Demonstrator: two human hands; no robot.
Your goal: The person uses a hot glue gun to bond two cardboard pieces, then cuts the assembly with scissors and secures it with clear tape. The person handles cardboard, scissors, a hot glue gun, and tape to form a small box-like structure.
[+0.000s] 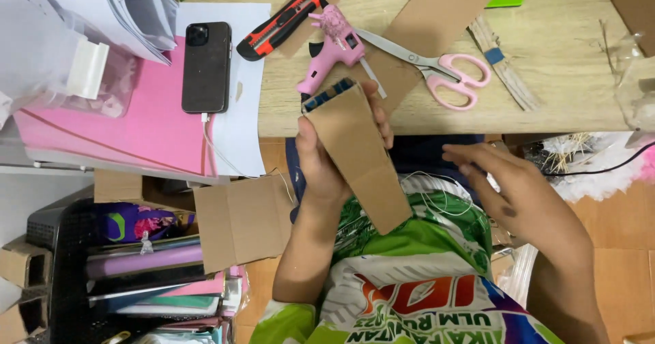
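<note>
My left hand (pixel 321 163) grips a folded brown cardboard piece (pixel 361 156), thumb on its left side and fingers wrapped round its right edge. The piece is long and tapers wide toward my lap; blue shows inside its upper end. My right hand (pixel 508 180) hovers to the right of the cardboard, fingers loosely spread, holding nothing and not touching it. Just beyond the cardboard's upper end, a pink glue gun (pixel 334 47) lies on the wooden desk (pixel 559 78).
Pink-handled scissors (pixel 437 68), a red and black utility knife (pixel 286 20) and a flat cardboard sheet (pixel 426 27) lie on the desk. A black phone (pixel 206 66) rests on pink and white paper at left. A black crate (pixel 71 282) of folders stands lower left.
</note>
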